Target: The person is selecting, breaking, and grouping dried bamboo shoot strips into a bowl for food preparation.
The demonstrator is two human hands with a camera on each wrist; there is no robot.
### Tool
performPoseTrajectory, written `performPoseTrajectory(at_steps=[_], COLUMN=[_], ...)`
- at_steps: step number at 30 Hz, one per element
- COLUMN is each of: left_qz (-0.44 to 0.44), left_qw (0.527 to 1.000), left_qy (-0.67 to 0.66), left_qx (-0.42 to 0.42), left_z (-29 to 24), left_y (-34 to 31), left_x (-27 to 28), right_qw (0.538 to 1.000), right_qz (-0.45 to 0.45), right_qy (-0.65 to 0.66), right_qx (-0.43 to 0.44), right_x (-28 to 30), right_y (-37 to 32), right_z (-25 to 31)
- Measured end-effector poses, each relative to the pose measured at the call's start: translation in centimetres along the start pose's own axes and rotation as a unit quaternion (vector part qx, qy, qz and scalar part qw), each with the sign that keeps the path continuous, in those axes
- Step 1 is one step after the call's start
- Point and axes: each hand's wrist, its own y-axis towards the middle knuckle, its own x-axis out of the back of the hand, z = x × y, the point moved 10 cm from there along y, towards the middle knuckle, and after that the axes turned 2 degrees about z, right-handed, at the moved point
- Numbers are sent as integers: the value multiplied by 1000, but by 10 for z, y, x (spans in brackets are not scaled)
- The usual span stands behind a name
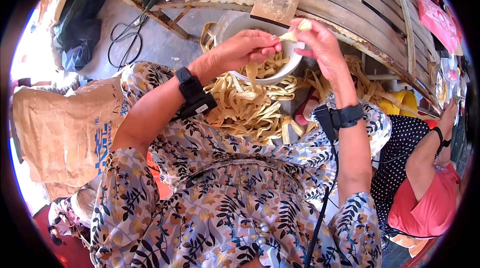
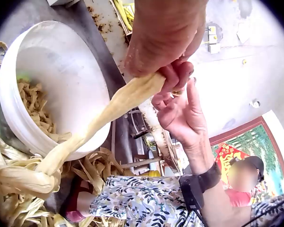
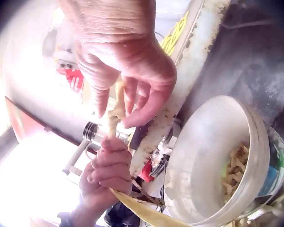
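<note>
"Where did we observe the pale strip (image 2: 125, 99)?"

"Above the bucket (image 1: 236, 24), clamped in the left hand (image 1: 240, 50); fingers of the right hand (image 1: 326, 50) stood apart around its end, contact indeterminable."

"Handling?"

"We judged it light, pliable, tearable: best pinched close to the twist."

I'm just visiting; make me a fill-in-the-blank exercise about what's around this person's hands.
1. Below the left hand and right hand, the bucket is ____.
2. Looped cord on the slatted bench is ____.
3. Outside the bucket, pale strips lie heaped on the ____.
4. Both wrist straps are ____.

Missing words: white; yellow; floor; black.
</note>
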Motion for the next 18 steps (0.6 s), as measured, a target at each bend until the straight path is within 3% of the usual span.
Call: performPoseTrajectory(at_steps=[2,6,7,12,18], left_qz=[4,27,23,38,-33], left_qw=[1000,999,999,998,956], left_qy=[19,32,41,56,289], left_qx=[0,4,5,7,-31], left_z=[-1,-2,-3,-12,-25], left_y=[1,-1,-2,-4,-9], left_x=[-5,-10,-10,-5,6], right_qw=[997,993,997,995,994], right_qz=[35,110,59,48,49], right_qy=[-62,43,48,85,82], right_qx=[-28,24,29,27,59], right_x=[-17,-37,-25,-16,-8], right_y=[-6,-1,0,0,8], right_z=[-4,-5,-6,-2,20])
